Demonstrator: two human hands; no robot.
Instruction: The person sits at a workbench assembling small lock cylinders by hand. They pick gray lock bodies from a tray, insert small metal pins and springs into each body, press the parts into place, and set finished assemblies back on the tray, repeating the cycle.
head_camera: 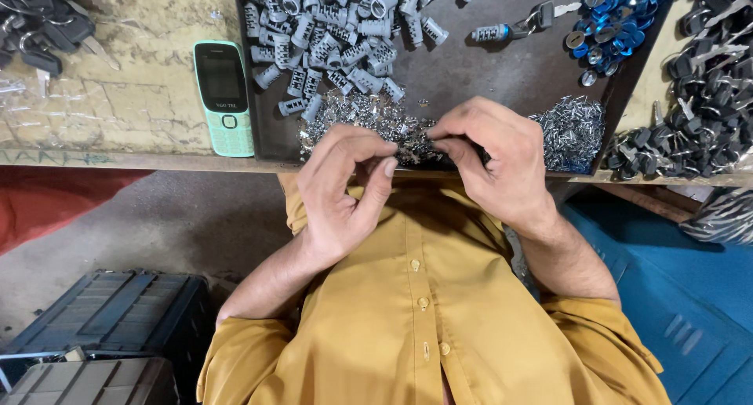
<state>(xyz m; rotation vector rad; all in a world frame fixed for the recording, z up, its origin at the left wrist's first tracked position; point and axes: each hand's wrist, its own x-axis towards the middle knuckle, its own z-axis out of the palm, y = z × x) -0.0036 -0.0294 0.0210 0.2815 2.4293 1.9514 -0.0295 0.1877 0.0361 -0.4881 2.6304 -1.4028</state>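
Both hands pinched tiny metal bits: left hand point(341, 189) and right hand point(490, 158), mid-frame above the shiny pile point(369, 119).

Small lock-assembly workshop: worn, stained worktop point(118, 107) with dark metal tray point(471, 68) holding heaps of silver lock cylinders point(329, 36), tiny shiny metal pins point(369, 119), blue-rimmed round caps point(612, 21); piles of black-headed keys point(706, 91); grey plastic crates point(110, 319) on concrete floor.

The bench holds 1 green phone point(224, 98), 1 dark tray point(478, 68), 2 hands, and heaps of cylinders point(329, 36) too many to count.
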